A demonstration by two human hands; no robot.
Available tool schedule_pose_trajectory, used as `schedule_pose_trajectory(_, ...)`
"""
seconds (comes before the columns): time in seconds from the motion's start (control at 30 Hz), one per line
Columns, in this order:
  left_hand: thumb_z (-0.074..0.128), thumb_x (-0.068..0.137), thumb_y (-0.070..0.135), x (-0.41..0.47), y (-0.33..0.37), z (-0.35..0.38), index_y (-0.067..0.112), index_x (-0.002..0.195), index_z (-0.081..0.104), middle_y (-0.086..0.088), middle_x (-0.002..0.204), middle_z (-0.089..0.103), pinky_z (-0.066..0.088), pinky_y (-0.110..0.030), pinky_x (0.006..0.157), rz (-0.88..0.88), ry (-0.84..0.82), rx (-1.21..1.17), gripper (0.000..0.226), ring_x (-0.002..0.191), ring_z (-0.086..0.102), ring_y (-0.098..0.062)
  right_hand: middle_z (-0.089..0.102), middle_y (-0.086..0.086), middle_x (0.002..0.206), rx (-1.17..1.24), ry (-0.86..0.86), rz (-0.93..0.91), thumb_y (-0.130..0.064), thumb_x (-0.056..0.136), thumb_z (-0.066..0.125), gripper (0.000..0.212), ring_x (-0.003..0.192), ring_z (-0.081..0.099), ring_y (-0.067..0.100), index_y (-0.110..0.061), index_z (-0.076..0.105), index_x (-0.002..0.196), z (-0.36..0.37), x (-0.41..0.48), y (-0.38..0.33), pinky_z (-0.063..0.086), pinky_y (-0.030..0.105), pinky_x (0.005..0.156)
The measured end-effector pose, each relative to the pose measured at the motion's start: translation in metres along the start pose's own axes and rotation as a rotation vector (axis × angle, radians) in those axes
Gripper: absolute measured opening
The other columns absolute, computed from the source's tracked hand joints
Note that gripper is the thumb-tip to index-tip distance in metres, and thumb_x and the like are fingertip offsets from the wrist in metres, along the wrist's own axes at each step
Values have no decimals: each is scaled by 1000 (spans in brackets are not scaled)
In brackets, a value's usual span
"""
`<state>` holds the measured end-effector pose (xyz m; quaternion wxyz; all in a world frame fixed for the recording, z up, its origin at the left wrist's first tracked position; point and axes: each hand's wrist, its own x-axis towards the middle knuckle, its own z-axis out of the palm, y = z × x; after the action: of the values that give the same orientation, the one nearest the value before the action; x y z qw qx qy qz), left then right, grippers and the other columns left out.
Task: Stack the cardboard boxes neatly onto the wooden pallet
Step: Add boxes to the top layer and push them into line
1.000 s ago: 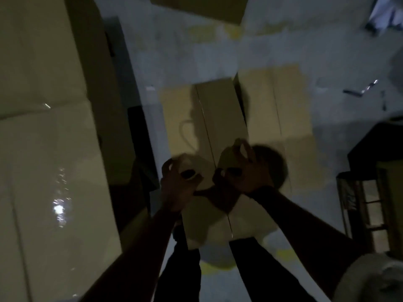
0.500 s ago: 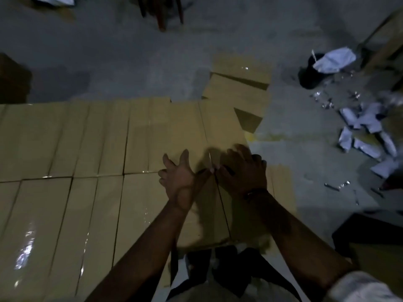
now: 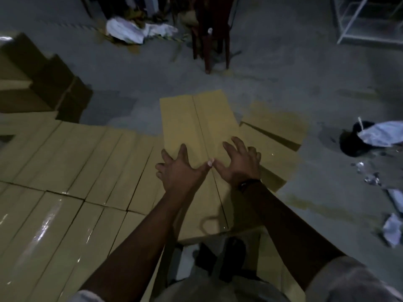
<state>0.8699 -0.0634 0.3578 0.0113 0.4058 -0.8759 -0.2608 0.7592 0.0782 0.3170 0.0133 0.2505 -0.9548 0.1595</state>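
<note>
Cardboard box (image 3: 196, 123): long, tan-brown, closed. A straight seam runs lengthwise down the middle of the top and the surface looks clean, w/ no print visible. Light is dim. There's a faint curved shadow on the near end.

It lies centre frame, its far end pointing away from the person and its near end just in front of their legs. Its left long side is right beside the row of stacked boxes (image 3: 65, 171), which have glossy tape strips catching the light. Can't tell what it rests on. To its right, flat cardboard sheets (image 3: 272, 131) lie on the concrete floor (image 3: 305, 73).

The left hand (image 3: 181, 168) is flat on the box top, left of the seam, fingers splayed and gripping nothing. The right hand (image 3: 239, 164) does the same right of the seam, w/ a dark wristband (image 3: 248, 184). The thumb tips nearly meet over the seam.

Vs 0.5 s ago:
- Both hands are on the same spot on top, but the fingers are spread wider, esp. the right, which was more bunched.
- The box's far end now reaches past the row's far edge; before it looked level w/ it.
- The view has tipped up, so more floor shows beyond, plus more of the dark red chair legs (image 3: 209, 40) and the white crumpled sheet (image 3: 130, 31).
</note>
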Motion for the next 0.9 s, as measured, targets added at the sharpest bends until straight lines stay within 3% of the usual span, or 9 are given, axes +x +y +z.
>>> schedule_pose_trajectory(0.33,63,65,88,101,76,-21,38,156,26,-18,162,11,28,-54,112,-208,127,-115,110,137,24,-46,32,-9,158,-29,-59,-316,-81,79,45,76,126,44,35,-38,49,142,-25,195,-5,28,46,102)
schedule_pose_trajectory(0.9,62,62,91,362,63,-60,40,153,31,-19,162,12,28,-55,111,-592,321,-205,109,139,24,-45,30,-7,159,-16,-223,-681,-84,80,40,79,128,41,36,-37,46,144,70,479,-139,30,47,105)
